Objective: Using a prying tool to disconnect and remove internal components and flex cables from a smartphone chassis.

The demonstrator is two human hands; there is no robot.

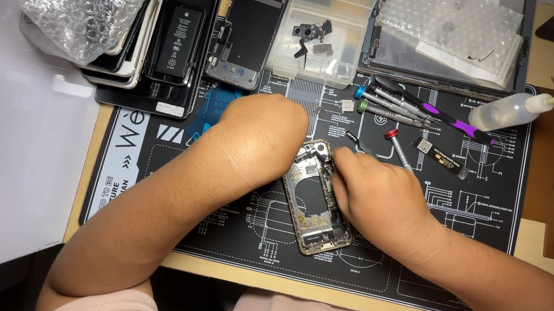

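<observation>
An opened phone housing (315, 206) lies on the black repair mat (466, 205), its gold frame and inner parts showing. My left hand (262, 129) is bent over the housing's top left corner, fingers curled down and hidden from view. My right hand (377, 193) rests on the housing's right edge with fingertips pressed near the top; a thin dark tool tip (353, 138) sticks out above it. Whether that hand grips the tool is not clear.
Several screwdrivers (389, 105) and a purple-handled tool (446, 121) lie at the mat's top. A squeeze bottle (507, 112) is at the right. Stacked phones with a battery (178, 37), a screen assembly (246, 32), a clear parts tray (323, 30) and bubble wrap (75, 2) sit behind.
</observation>
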